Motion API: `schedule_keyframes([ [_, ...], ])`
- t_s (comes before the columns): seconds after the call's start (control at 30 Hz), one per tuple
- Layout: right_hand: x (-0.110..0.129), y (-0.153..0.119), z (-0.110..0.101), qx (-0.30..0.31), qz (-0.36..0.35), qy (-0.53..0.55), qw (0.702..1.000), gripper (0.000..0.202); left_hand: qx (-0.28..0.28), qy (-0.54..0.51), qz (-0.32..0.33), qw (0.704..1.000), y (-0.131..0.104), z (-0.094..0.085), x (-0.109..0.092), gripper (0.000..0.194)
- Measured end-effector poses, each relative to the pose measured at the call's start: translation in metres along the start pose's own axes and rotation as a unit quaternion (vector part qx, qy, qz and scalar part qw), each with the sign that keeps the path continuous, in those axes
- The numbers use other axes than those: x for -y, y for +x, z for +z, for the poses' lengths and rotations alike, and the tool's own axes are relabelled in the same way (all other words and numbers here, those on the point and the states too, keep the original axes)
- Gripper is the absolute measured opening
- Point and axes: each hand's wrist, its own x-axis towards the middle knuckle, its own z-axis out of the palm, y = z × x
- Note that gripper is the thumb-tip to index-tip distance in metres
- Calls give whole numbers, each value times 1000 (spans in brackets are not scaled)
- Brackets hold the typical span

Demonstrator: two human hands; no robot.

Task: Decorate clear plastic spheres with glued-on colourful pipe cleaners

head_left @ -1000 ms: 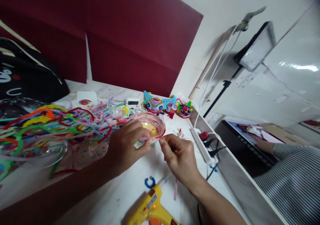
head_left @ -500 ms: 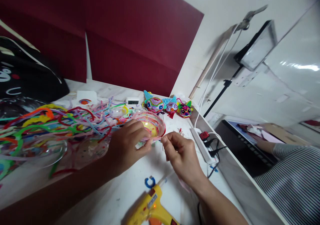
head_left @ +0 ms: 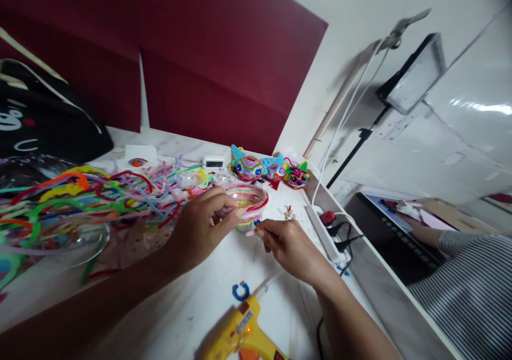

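My left hand (head_left: 208, 216) grips the rim of a clear round bowl (head_left: 256, 202) lined with red, pink and yellow strips, its thumb over the near left edge. The bowl is tilted, with its outer side partly in view. My right hand (head_left: 286, 240) pinches a small pale pink piece (head_left: 250, 233) against or close to the bowl's lower right side, where a small dark blue bit shows. Below the hands lie a blue curled piece (head_left: 240, 291) and a yellow glue gun (head_left: 244, 330) with a lit orange light.
Colourful pipe cleaners (head_left: 100, 194) are heaped at the left beside a clear dome (head_left: 90, 242). Three decorated animal figures (head_left: 248, 169) and a small digital timer (head_left: 213, 162) stand behind. A power strip (head_left: 326, 234) lies right. At far right is a person's striped sleeve (head_left: 464, 240).
The bowl has tipped so that more of its outer side shows. My right hand has moved slightly down, and the pale pink piece now shows at its fingertips.
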Motion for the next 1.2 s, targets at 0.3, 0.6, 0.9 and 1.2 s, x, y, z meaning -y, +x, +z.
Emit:
schedule_keyframes([
  [0.3,-13,5,-8,-49,7,-47,998,15,36,-71,-52,995,2,-1,0,23],
  [0.6,1,1,-17,-176,-191,-6,966,17,81,-46,-23,995,-2,2,-3,19],
  [0.9,-2,3,-7,-140,-217,-41,965,10,52,27,126,990,-4,3,-3,15],
  [1.2,-10,9,0,-235,-271,-86,930,6,-2,26,209,978,-5,2,11,17],
])
